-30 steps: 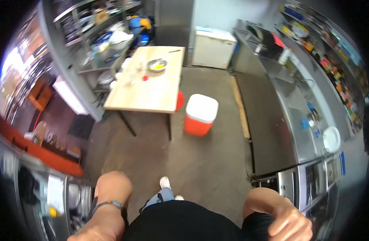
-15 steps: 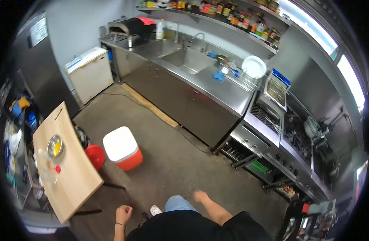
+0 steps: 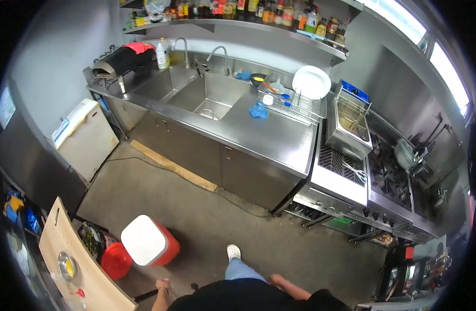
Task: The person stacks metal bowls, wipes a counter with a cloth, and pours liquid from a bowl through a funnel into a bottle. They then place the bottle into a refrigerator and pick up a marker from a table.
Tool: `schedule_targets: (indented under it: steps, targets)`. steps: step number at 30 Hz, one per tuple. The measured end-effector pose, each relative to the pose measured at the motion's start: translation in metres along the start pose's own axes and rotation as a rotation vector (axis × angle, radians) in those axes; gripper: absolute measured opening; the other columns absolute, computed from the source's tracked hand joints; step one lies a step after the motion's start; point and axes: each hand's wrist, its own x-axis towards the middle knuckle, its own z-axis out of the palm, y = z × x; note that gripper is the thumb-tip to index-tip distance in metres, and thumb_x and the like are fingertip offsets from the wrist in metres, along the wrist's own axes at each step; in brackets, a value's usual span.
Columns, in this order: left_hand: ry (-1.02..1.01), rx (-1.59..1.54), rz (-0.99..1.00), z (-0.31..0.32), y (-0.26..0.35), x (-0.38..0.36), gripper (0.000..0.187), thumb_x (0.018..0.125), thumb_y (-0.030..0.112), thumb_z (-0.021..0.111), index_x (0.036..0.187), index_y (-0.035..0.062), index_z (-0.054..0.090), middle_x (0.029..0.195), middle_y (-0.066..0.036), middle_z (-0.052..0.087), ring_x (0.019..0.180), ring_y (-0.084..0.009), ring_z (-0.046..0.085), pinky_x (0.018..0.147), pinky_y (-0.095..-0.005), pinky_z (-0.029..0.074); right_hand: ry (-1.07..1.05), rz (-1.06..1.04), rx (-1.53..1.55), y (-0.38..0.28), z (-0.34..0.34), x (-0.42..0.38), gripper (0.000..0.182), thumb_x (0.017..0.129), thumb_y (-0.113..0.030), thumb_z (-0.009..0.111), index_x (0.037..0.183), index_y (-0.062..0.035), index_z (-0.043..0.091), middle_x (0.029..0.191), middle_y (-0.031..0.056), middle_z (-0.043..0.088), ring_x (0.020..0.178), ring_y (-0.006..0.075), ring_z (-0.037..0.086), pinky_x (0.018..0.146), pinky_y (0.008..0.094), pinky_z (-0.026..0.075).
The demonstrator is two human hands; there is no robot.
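My left hand (image 3: 162, 284) is curled into a loose fist and holds nothing. My right hand (image 3: 275, 280) hangs empty at my side; I cannot tell whether its fingers are curled or spread. Neither touches anything, so as I judge it no handling has begun.

Nearest the left hand is the cooler (image 3: 148, 241), red, white lid shut, on the floor. Just beside it sits a red bucket (image 3: 116, 260); its contents I cannot make out. Left of that, the wooden table (image 3: 54, 239) carries a metal bowl (image 3: 67, 265) with something yellow in it.

Well apart, across the floor, runs the steel counter (image 3: 271, 140). Its double sink (image 3: 196, 93) looks bare apart from a drain fitting. The dish rack (image 3: 289, 101) holds a white plate (image 3: 311, 82) on edge and some utensils, with a blue cloth (image 3: 258, 110) just beside it. Right of the rack stands a fryer (image 3: 349, 122) with its basket inside, food not visible.
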Motion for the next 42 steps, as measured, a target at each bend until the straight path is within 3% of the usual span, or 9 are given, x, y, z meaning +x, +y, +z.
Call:
schedule_targets:
  steps: [2, 7, 16, 28, 30, 31, 36, 40, 42]
  targets:
    - [-0.205, 0.593, 0.091, -0.068, 0.117, -0.133, 0.016, 0.064, 0.015, 0.072, 0.073, 0.0034, 0.068, 0.071, -0.013, 0.066, 0.069, -0.0203, 0.066, 0.065, -0.0309, 0.051, 0.412, -0.211, 0.120, -0.082, -0.105, 0.014, 0.030, 0.084, -0.029, 0.048, 0.097, -0.0048, 0.060, 0.095, 0.0189, 0.060, 0.092, 0.0370, 0.055, 0.076, 0.0427, 0.045]
    - [-0.213, 0.463, 0.140, -0.032, 0.164, -0.116, 0.025, 0.064, 0.022, 0.074, 0.078, 0.0014, 0.068, 0.066, -0.012, 0.065, 0.063, -0.0184, 0.065, 0.065, -0.0292, 0.052, 0.898, -0.526, 0.024, -0.203, -0.371, 0.075, 0.019, 0.082, -0.018, 0.051, 0.094, -0.0066, 0.060, 0.091, 0.0134, 0.063, 0.082, 0.0326, 0.059, 0.075, 0.0396, 0.047]
    - [-0.436, 0.178, 0.218, 0.003, 0.208, 0.015, 0.022, 0.071, 0.017, 0.065, 0.079, -0.0031, 0.067, 0.061, -0.013, 0.064, 0.055, -0.0170, 0.063, 0.059, -0.0295, 0.051, 1.360, -0.229, -0.136, -0.289, -0.657, 0.213, 0.041, 0.080, -0.016, 0.054, 0.120, -0.0119, 0.046, 0.130, 0.0114, 0.039, 0.117, 0.0322, 0.039, 0.094, 0.0417, 0.038]
    - [-0.679, -0.048, 0.023, -0.034, 0.368, 0.215, 0.018, 0.074, 0.008, 0.056, 0.087, -0.0024, 0.064, 0.068, -0.014, 0.063, 0.055, -0.0224, 0.061, 0.047, -0.0316, 0.048, 1.379, 0.128, -0.201, -0.204, -0.654, 0.264, 0.041, 0.069, -0.021, 0.064, 0.108, -0.0104, 0.055, 0.107, 0.0110, 0.052, 0.104, 0.0300, 0.046, 0.088, 0.0390, 0.040]
    - [-0.539, 0.178, 0.504, -0.052, 0.448, 0.170, 0.016, 0.074, 0.008, 0.057, 0.085, -0.0020, 0.061, 0.069, -0.012, 0.060, 0.054, -0.0219, 0.060, 0.041, -0.0318, 0.044, 1.535, 0.112, -0.090, -0.172, -0.612, 0.213, 0.037, 0.060, -0.018, 0.065, 0.095, -0.0068, 0.061, 0.107, 0.0136, 0.052, 0.104, 0.0323, 0.047, 0.086, 0.0415, 0.040]
    - [-0.381, -0.104, 0.177, -0.031, 0.460, 0.187, 0.009, 0.075, 0.006, 0.055, 0.079, -0.0011, 0.059, 0.064, -0.009, 0.057, 0.051, -0.0183, 0.056, 0.038, -0.0295, 0.041, 1.621, 0.215, -0.130, -0.159, -0.597, 0.185, 0.040, 0.057, -0.017, 0.064, 0.095, -0.0060, 0.060, 0.107, 0.0164, 0.051, 0.106, 0.0350, 0.045, 0.088, 0.0461, 0.037]
    - [-0.477, 0.061, 0.407, 0.005, 0.538, 0.174, 0.006, 0.076, 0.003, 0.053, 0.076, 0.0001, 0.058, 0.062, -0.005, 0.055, 0.049, -0.0148, 0.053, 0.039, -0.0257, 0.040, 1.645, 0.620, -0.044, -0.056, -0.628, 0.164, 0.041, 0.084, -0.035, 0.047, 0.109, -0.0041, 0.054, 0.120, 0.0192, 0.047, 0.119, 0.0363, 0.035, 0.099, 0.0463, 0.026]
    - [-0.686, -0.093, 0.204, 0.034, 0.564, 0.160, 0.007, 0.077, 0.005, 0.053, 0.077, 0.0012, 0.060, 0.062, -0.004, 0.056, 0.049, -0.0145, 0.053, 0.039, -0.0256, 0.040, 1.327, 0.331, 0.134, -0.086, -0.709, 0.324, 0.036, 0.083, -0.027, 0.041, 0.109, -0.0060, 0.056, 0.120, 0.0135, 0.050, 0.116, 0.0297, 0.040, 0.101, 0.0403, 0.026]
    - [-0.769, -0.106, 0.184, 0.047, 0.565, 0.157, 0.008, 0.078, 0.006, 0.053, 0.078, 0.0019, 0.060, 0.062, -0.005, 0.056, 0.049, -0.0149, 0.053, 0.040, -0.0258, 0.041, 1.618, 0.130, -0.104, -0.210, -0.718, 0.395, 0.030, 0.076, -0.020, 0.048, 0.099, -0.0056, 0.060, 0.110, 0.0151, 0.054, 0.105, 0.0295, 0.048, 0.091, 0.0394, 0.037]
